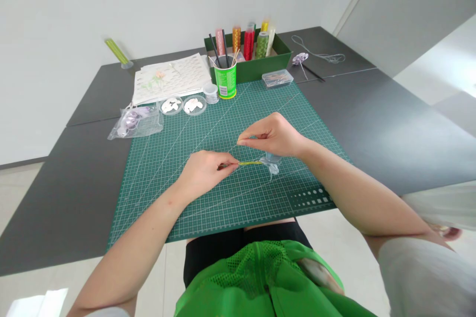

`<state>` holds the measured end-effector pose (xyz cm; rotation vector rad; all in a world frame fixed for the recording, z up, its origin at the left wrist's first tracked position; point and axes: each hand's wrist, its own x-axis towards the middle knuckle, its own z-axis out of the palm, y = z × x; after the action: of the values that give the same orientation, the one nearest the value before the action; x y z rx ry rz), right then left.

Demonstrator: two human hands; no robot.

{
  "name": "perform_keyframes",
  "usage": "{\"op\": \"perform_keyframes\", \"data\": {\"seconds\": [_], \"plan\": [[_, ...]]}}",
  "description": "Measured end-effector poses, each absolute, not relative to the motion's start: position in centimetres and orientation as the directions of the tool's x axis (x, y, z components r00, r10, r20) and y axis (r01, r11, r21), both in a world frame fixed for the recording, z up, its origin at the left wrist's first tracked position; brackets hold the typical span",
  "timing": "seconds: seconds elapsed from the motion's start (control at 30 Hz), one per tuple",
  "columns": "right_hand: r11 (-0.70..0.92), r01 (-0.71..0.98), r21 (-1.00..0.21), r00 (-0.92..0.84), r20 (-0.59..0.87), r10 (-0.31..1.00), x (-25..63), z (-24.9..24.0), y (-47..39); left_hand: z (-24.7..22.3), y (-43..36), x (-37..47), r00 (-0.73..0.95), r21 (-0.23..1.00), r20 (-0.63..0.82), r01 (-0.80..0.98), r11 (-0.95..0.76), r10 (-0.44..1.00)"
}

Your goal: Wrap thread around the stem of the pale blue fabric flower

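Observation:
My left hand pinches the yellow-green stem of a small handmade flower, held level just over the green cutting mat. The pale blue petals point to the right, partly below my other hand. Above the stem, my right hand is closed in a pinch, thumb against fingertips. A very fine thread seems to run from that pinch towards my left fingertips; it is faint. The two hands are apart.
Beyond my hands stand two dishes of white pieces, a green cup with sticks, and a green box of thread spools. A bag of purple flowers lies left; a clear case and purple flower lie right.

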<state>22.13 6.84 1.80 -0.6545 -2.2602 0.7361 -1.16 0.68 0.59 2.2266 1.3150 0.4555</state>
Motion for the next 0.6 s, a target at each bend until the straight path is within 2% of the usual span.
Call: {"op": "perform_keyframes", "data": {"seconds": [0.37,0.6], "plan": [[0.602,0.321,-0.732,-0.655,0.288,0.699,22.4,1.2,8.2,0.6,0.3,-1.0,0.514,0.575,0.093,0.671,-0.467,0.853],[0.545,0.317,-0.776,-0.652,0.239,0.719,22.3,0.5,8.8,1.0,0.0,-0.8,0.492,0.634,0.166,0.611,-0.474,0.855]]}}
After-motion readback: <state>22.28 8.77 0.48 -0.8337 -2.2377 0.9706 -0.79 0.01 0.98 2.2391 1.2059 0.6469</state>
